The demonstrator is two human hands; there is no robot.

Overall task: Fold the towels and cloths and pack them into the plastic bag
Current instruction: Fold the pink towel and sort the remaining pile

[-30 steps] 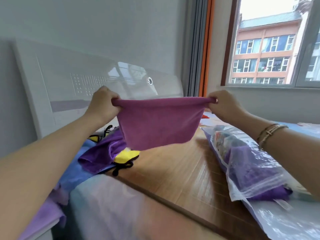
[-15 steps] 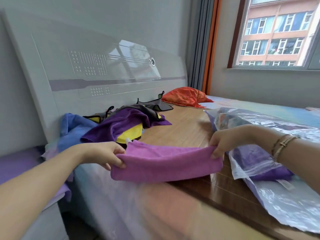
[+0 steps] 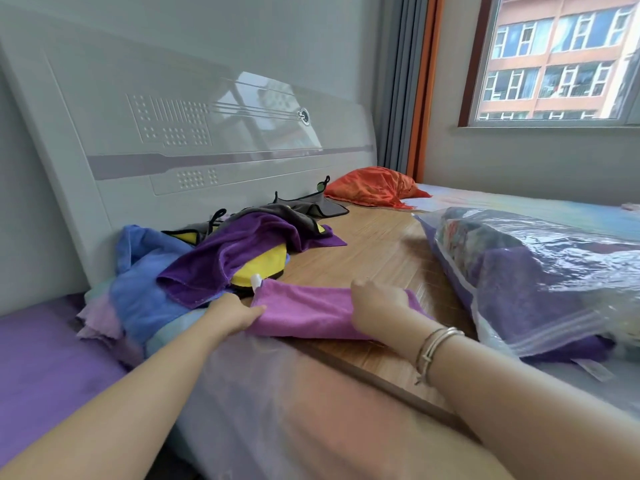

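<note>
- Head view: the pink cloth (image 3: 308, 311), folded into a long strip, lies flat on the wooden bed mat (image 3: 374, 244), near its front edge.
- Left hand (image 3: 231, 313) pinches the left end of the pink cloth, fingers curled onto the fabric.
- Right hand (image 3: 375, 311) rests on the right part of the pink cloth; its fingers bend down onto the fabric, but I cannot tell whether they grip it.
- Right of the pink cloth, a clear plastic bag (image 3: 540, 275) lies with purple folded cloths inside.
- Behind and left of the pink cloth sits a pile: a dark purple towel (image 3: 235, 258), a blue towel (image 3: 145, 289), a yellow cloth (image 3: 263, 268).
- Far behind the pink cloth, by the headboard (image 3: 194, 133), lies an orange cloth (image 3: 374, 185).
</note>
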